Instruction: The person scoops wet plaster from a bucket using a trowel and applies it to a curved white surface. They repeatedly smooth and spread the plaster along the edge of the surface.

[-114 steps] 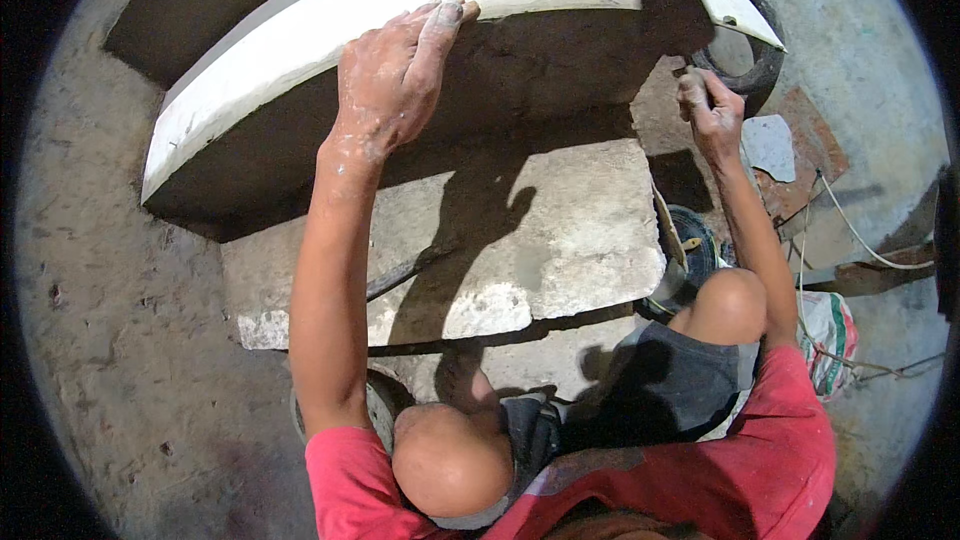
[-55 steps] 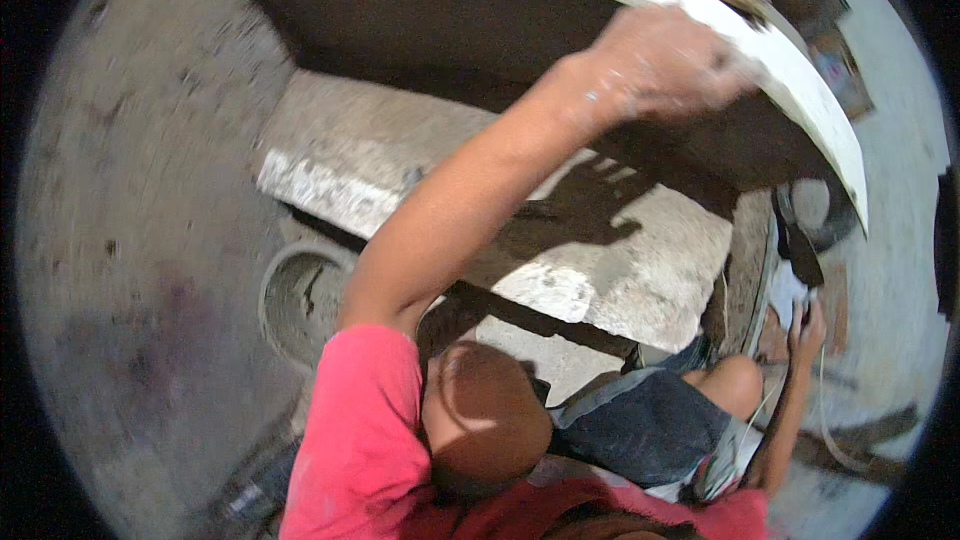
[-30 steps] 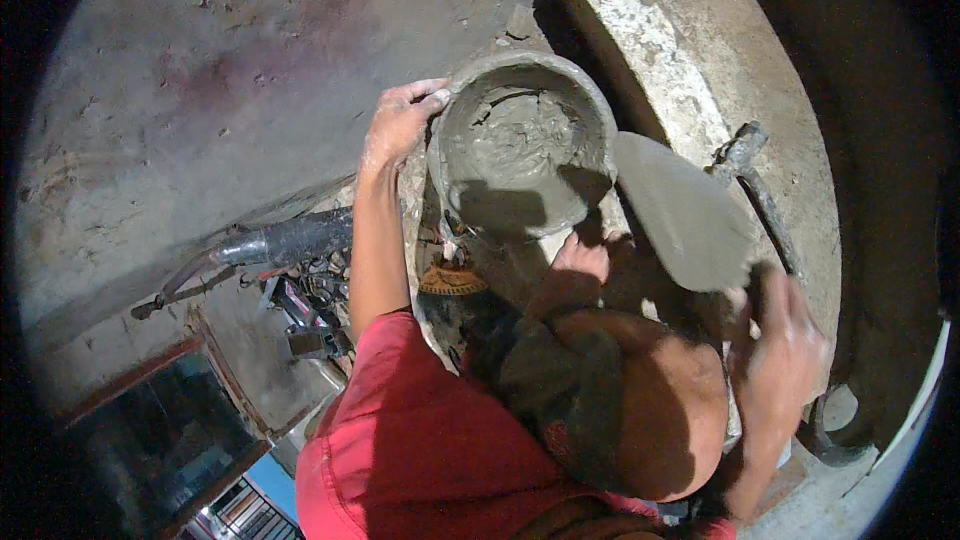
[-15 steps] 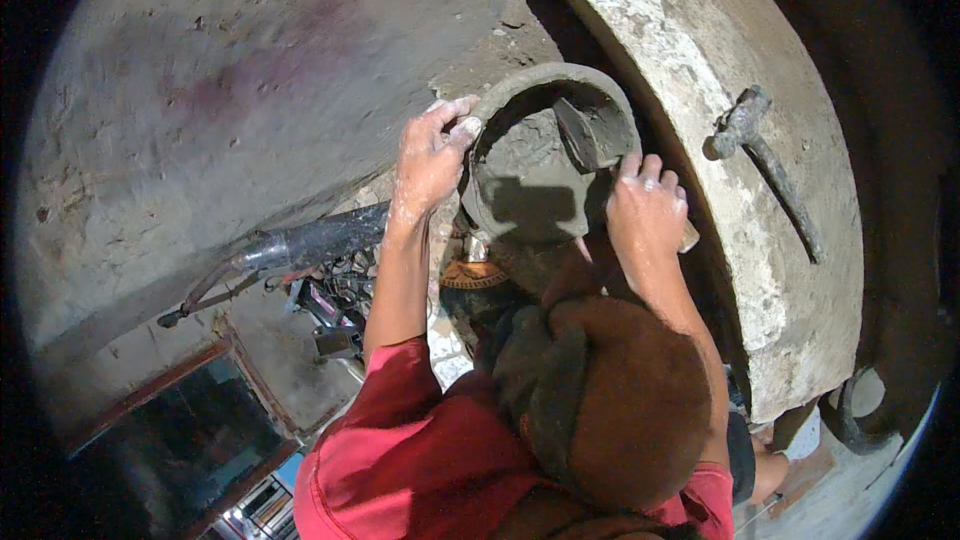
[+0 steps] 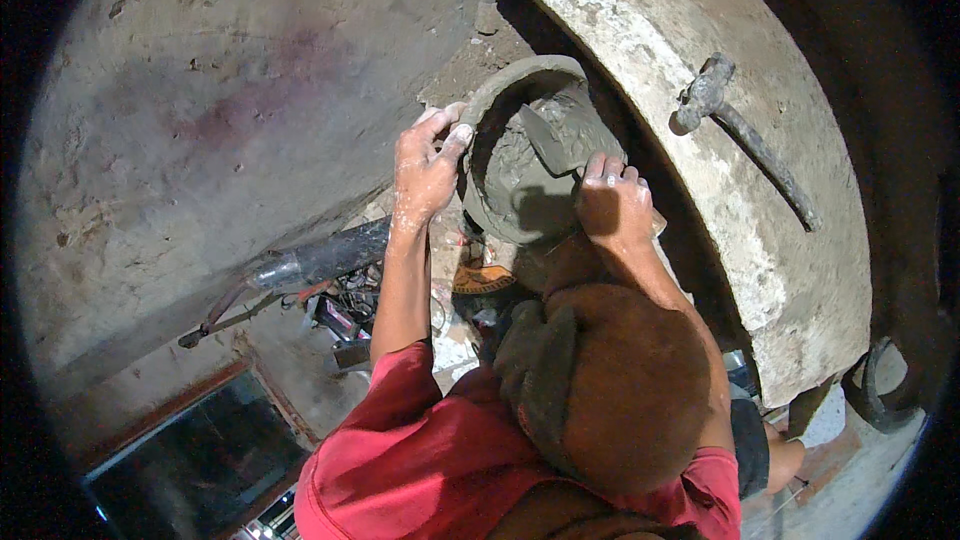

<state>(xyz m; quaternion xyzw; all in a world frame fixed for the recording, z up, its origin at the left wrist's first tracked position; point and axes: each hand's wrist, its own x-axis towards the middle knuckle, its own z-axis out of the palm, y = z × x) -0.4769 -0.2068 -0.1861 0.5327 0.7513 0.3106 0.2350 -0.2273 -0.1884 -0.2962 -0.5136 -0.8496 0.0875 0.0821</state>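
Note:
A round, grey-crusted tub holds wet grey mortar. My left hand grips the tub's left rim, thumb on the near side of its edge, whitish residue on the fingers. My right hand is closed round the handle of a trowel at the tub's right side. The handle's pale end shows beyond that fist. Inside the tub the broad blade lies tilted, coated with mortar. Shadow covers part of the mortar near my right hand.
On the thick, whitish masonry ledge at right lies a hammer. A rough plastered wall rises at left. Below it are a dark cylinder and a heap of small odds and ends. A brown cap blocks the lower middle.
The trowel blade has turned from nearly on edge to flatter, with mortar on its face. My right hand has shifted left with it. The tub is tilted differently. The whole view has shifted slightly.

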